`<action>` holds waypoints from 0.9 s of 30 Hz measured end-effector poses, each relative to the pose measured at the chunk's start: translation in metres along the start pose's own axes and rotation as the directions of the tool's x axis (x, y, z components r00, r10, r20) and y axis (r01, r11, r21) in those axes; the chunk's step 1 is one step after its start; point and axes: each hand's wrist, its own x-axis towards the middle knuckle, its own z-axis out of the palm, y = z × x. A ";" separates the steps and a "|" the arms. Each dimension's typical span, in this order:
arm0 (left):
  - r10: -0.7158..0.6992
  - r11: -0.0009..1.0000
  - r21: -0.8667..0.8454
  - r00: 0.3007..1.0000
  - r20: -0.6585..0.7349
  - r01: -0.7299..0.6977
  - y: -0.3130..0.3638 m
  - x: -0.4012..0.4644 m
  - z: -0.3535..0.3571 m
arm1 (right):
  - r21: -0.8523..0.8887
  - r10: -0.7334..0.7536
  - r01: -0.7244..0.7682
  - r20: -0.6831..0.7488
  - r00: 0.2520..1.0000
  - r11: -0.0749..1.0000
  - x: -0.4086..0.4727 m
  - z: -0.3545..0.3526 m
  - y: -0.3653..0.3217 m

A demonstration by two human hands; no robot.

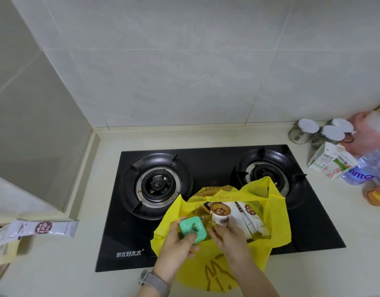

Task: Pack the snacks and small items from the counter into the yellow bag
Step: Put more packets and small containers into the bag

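Head view looks down on the yellow bag (276,219) lying open on the black stove (206,163); left hand (178,245) grips a small green box (193,230) at the bag's mouth, right hand (229,234) just beside it pinches a brown-lidded cup (220,213) inside, among white sachets (249,219)

Two bare forearms, no sleeves, grey woven-mesh watch band (154,282) on left wrist
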 end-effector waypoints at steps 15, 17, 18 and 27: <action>0.132 0.991 0.006 0.984 0.120 -0.134 0.008 0.000 0.024 | -0.362 -0.041 0.079 0.111 0.993 0.929 -0.032 -0.026 -0.035; 0.107 0.993 0.033 0.991 0.076 -0.109 0.006 0.002 0.023 | -0.397 -0.103 0.093 -0.004 0.995 0.913 -0.022 -0.039 -0.038; 0.094 0.995 0.040 0.993 0.068 -0.097 0.005 0.003 0.023 | -0.434 -0.137 0.102 -0.050 0.989 0.895 -0.017 -0.046 -0.038; 0.054 0.998 0.025 0.998 -0.023 -0.053 0.000 0.009 0.019 | -0.623 -0.134 0.056 -0.080 0.988 0.781 0.008 -0.064 -0.025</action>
